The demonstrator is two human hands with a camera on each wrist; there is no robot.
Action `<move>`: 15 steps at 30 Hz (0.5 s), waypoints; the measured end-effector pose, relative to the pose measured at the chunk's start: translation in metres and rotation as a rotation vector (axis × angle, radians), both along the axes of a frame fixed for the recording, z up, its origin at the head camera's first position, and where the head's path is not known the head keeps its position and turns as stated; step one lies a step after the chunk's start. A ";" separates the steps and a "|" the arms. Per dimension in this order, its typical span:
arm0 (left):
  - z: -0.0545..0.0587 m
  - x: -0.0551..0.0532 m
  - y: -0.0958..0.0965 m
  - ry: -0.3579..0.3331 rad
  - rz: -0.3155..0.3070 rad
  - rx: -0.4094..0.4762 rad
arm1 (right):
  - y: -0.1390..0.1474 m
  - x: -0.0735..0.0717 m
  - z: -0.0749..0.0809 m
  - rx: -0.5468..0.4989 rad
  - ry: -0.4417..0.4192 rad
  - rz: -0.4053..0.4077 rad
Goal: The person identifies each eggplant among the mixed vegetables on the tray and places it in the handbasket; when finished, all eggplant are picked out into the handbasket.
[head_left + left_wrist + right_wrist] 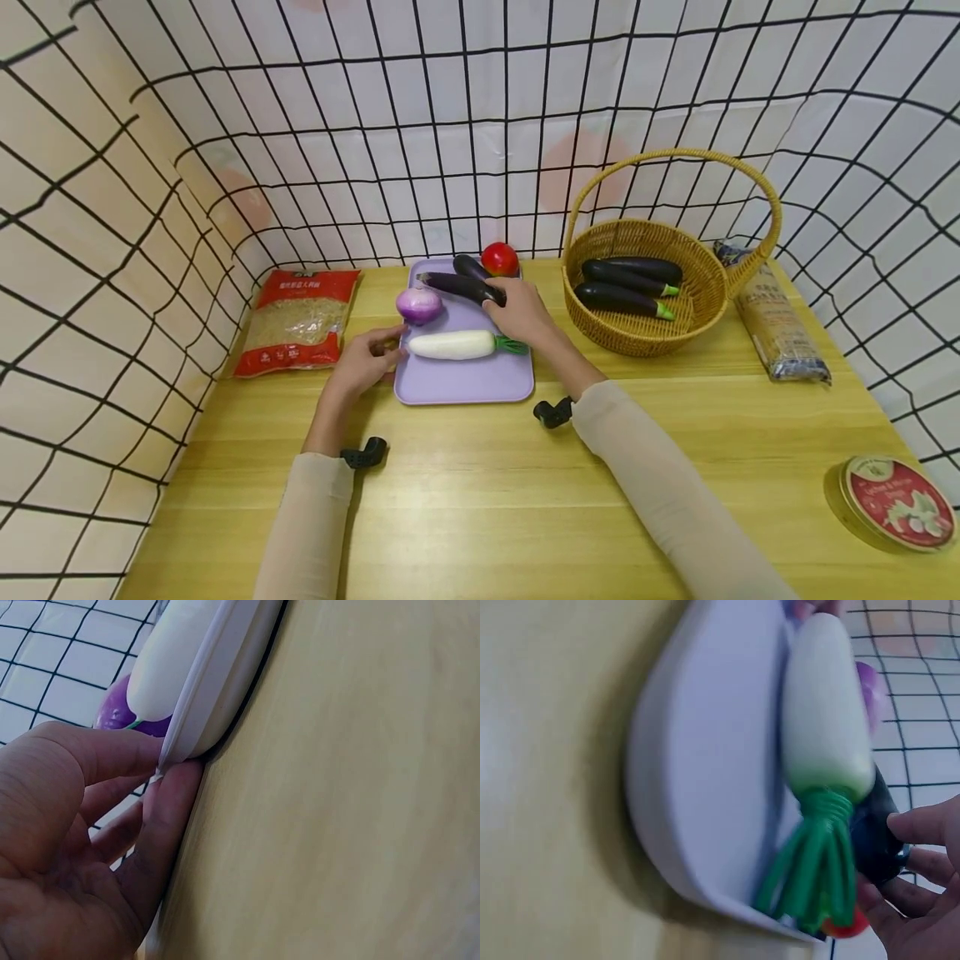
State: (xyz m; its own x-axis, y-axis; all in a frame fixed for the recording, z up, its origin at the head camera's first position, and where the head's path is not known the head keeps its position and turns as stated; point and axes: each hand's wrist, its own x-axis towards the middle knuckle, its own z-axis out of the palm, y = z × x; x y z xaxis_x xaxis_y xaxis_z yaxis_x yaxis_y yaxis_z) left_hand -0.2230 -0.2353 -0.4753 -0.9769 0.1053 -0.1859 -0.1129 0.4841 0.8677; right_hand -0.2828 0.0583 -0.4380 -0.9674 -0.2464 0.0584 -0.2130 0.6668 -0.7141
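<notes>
My left hand [365,358] pinches the left rim of a lilac tray [465,388], its thumb and finger on either side of the edge in the left wrist view. With my right hand [522,312] I grip the right end of a dark eggplant [456,286] over the tray's far part. Behind it a second eggplant [469,266] lies partly hidden, beside a round red fruit [500,258] at the far right corner. A purple onion [419,306] sits at the left. Across the middle lies a white radish [826,705] with green stems, nearer to me than the held eggplant.
Right of the tray stands a tall-handled wicker basket [645,342] holding several eggplants [618,298]. A long plastic package [776,321] lies beyond it. A red bag of pasta [298,321] is at the left, a round tin [896,504] at the near right. Black wire grid [465,125] surrounds the table.
</notes>
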 end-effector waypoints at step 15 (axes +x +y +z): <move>-0.003 -0.002 0.000 -0.024 0.002 0.002 | 0.059 0.014 0.028 -0.010 0.076 -0.018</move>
